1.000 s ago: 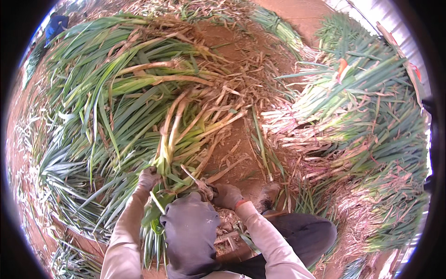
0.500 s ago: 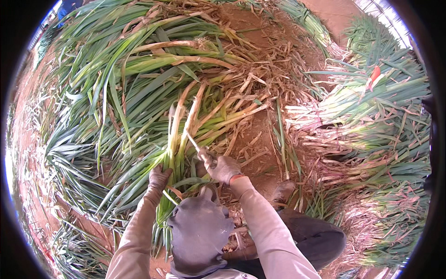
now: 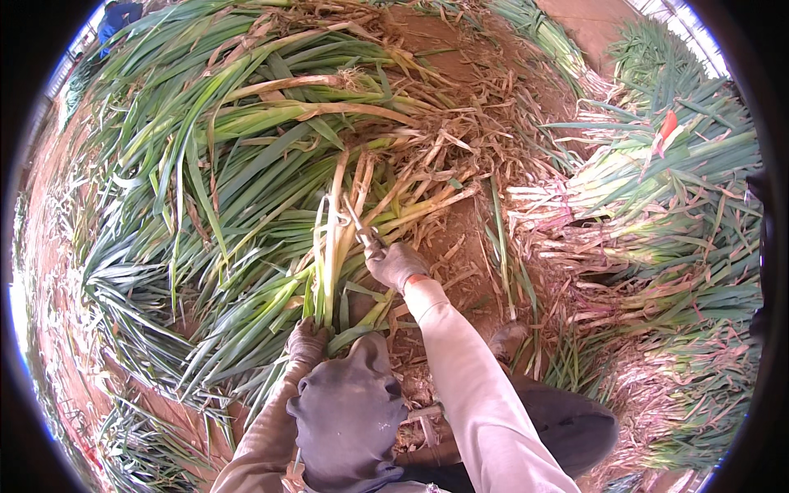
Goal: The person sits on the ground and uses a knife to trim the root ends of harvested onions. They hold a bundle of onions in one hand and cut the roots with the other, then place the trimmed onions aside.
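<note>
My gloved left hand (image 3: 307,342) is closed round the green lower part of some green onions (image 3: 331,255), just left of my dark-covered knee. Their pale stems point away from me, and dry brown skin clings to their far ends. In my gloved right hand (image 3: 396,265) is a slim, pale knife-like tool (image 3: 356,217); its exact kind is hard to make out. The tool's tip lies close to the right side of the stems, and I cannot tell whether it touches them. My left fingertips are partly hidden by leaves.
A large heap of untrimmed green onions (image 3: 246,156) spreads ahead and to the left. Stripped dry husks (image 3: 460,140) litter the brown ground beyond my right hand. Bundled onions with pale roots (image 3: 625,222) are piled along the right. A person in blue (image 3: 119,20) is at the far left.
My left hand has moved right and nearer to me, bringing the onions with it. My right hand has shifted up and slightly right with the tool.
</note>
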### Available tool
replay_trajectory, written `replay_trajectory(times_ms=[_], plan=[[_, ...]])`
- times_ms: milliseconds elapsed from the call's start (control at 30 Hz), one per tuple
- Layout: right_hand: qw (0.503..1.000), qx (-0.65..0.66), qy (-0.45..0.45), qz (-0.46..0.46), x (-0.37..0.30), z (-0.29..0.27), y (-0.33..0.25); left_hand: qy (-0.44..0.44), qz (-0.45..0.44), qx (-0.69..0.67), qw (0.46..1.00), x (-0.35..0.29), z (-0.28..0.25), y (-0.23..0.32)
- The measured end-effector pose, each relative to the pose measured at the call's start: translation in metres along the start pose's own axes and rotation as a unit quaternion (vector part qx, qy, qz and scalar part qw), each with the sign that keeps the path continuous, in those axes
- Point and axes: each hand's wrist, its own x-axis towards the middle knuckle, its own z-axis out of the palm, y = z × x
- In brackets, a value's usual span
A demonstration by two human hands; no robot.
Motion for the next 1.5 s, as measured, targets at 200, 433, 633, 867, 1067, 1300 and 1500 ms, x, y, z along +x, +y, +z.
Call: replay_trajectory(times_ms=[200,433,633,867,1067,1300,1500], plan=[[0.994,-0.081,-0.065,-0.02,-0.014,0.012,0.004,-0.008,-0.007,0.098,0.995,-0.012,-0.019,0.039],[1.0,0.011,-0.005,-0.016,0.024,-0.024,-0.013,0.003,0.016,0.101,0.995,-0.007,-0.01,0.018],[0.999,0.043,-0.015,-0.001,0.039,-0.052,-0.033,0.036,0.028,0.142,0.989,-0.008,-0.011,0.025],[0.999,0.039,0.022,-0.021,0.036,-0.048,-0.019,0.023,0.006,0.158,0.987,-0.016,-0.012,0.043],[0.998,-0.02,-0.021,-0.049,-0.019,-0.028,0.019,0.093,0.083,0.168,0.978,-0.02,-0.028,0.073],[0.989,-0.071,-0.074,-0.106,-0.104,0.033,0.074,0.033,-0.076,0.225,0.971,0.004,-0.018,0.103],[0.967,-0.126,-0.108,-0.191,-0.078,0.095,0.104,0.043,-0.029,0.022,0.998,0.054,-0.039,0.007]])
